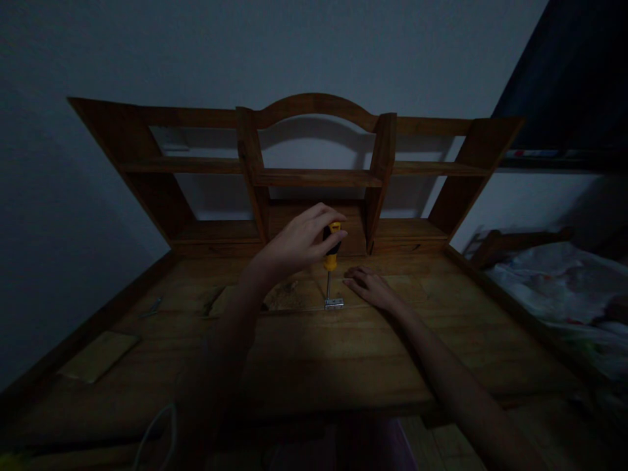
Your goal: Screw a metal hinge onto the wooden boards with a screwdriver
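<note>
My left hand (307, 235) is closed around the handle of a yellow and black screwdriver (331, 261), which stands nearly upright. Its tip meets a small silver metal hinge (334, 303) on the wooden board (338, 353). To the right of the hinge, my right hand (369, 285) lies on the wood with its fingers stretched forward. Whether anything is under those fingers is hidden. My left forearm covers part of the board.
Behind my hands stands a wooden shelf unit (316, 176) against the wall. A flat wooden piece (101, 355) and a small metal item (156, 305) lie at the left. A pale cord (157, 418) loops low left. Plastic-covered things (554, 281) sit beyond the right edge.
</note>
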### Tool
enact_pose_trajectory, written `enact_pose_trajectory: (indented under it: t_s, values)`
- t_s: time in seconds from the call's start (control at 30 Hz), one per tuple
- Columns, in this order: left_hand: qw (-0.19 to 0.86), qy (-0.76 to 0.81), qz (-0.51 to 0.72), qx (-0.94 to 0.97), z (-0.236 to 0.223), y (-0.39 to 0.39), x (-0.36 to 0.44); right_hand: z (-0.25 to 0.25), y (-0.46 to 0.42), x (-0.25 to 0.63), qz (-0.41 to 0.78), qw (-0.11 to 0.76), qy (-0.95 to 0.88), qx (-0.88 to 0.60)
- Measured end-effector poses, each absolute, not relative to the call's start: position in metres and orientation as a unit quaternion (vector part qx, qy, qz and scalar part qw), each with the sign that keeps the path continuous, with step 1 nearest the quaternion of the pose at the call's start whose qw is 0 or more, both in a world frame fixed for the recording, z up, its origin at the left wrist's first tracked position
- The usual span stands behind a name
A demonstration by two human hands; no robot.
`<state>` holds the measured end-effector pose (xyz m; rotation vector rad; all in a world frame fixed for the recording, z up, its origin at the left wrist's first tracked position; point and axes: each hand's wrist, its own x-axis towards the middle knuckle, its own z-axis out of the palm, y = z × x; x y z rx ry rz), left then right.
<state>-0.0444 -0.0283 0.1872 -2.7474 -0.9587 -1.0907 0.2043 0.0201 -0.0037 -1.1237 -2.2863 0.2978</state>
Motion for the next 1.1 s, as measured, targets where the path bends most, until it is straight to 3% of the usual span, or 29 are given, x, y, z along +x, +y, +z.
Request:
enact_pose_trajectory:
  t_s: [0.17, 0.63, 0.97, 1.1]
  values:
    - [0.046, -0.323, -0.384, -0.864, 0.184, -0.024, -0.038, -0.004, 0.021, 0.205, 0.11, 0.284, -0.856, -0.417]
    - [-0.053, -0.313, -0.343, -0.884, 0.193, -0.035, -0.044, -0.006, 0.021, 0.205, 0.104, 0.281, -0.856, -0.422]
    - [0.104, -0.365, -0.388, -0.84, 0.181, -0.023, -0.039, -0.006, 0.022, 0.205, 0.102, 0.279, -0.857, -0.42]
    - [0.111, -0.378, -0.369, -0.842, 0.181, -0.025, -0.039, -0.005, 0.021, 0.205, 0.106, 0.276, -0.854, -0.429]
